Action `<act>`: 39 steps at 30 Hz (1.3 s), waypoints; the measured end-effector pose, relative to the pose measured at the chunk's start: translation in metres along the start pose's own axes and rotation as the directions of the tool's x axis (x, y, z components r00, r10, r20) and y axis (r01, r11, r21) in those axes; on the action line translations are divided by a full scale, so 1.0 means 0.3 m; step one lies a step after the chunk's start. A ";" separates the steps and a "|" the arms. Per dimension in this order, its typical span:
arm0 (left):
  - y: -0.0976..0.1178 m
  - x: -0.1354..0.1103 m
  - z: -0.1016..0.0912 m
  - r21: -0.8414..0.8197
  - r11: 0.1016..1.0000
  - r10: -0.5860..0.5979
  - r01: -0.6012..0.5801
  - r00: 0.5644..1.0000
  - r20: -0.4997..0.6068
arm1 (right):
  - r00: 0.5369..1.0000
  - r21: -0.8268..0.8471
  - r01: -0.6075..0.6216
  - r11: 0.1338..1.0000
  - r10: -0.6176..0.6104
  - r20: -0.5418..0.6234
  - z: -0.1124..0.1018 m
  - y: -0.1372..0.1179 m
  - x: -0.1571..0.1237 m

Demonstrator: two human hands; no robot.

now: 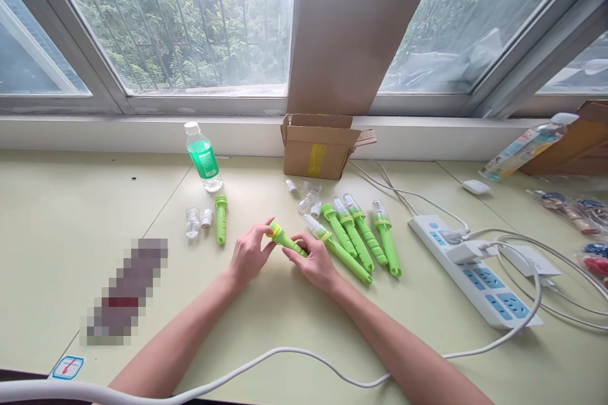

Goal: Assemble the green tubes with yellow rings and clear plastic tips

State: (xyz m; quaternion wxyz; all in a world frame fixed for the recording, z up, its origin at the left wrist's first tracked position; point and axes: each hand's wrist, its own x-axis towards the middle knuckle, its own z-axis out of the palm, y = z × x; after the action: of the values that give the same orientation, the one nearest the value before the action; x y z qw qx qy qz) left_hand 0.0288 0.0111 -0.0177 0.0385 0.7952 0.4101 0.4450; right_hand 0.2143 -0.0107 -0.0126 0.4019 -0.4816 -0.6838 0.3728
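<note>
My right hand (316, 262) grips the lower end of a green ribbed handle (287, 242) that lies slanted over the table. My left hand (249, 254) pinches the yellow-ringed head (274, 230) of that same handle with thumb and fingertips. Just to the right lie several finished green handles with clear caps (361, 237), side by side. One bare green handle (221, 218) lies to the left, beside two small clear caps (198, 221).
A green-labelled water bottle (204, 158) and an open cardboard box (317, 145) stand at the back by the window sill. Loose clear caps (304, 193) lie before the box. A white power strip (475, 269) with cables lies right; a white cable (285, 354) crosses the front.
</note>
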 end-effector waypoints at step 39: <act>0.001 0.012 -0.011 -0.067 0.996 0.056 -0.051 0.996 0.063 | 0.985 0.179 -0.136 0.975 0.113 0.129 -0.009 -0.009 0.007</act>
State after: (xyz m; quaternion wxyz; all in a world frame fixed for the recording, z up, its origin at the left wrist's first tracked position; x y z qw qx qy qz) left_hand 0.0274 0.0125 -0.0131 0.0658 0.8181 0.3723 0.4332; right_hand 0.2153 -0.0091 -0.0088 0.3800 -0.4609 -0.6367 0.4876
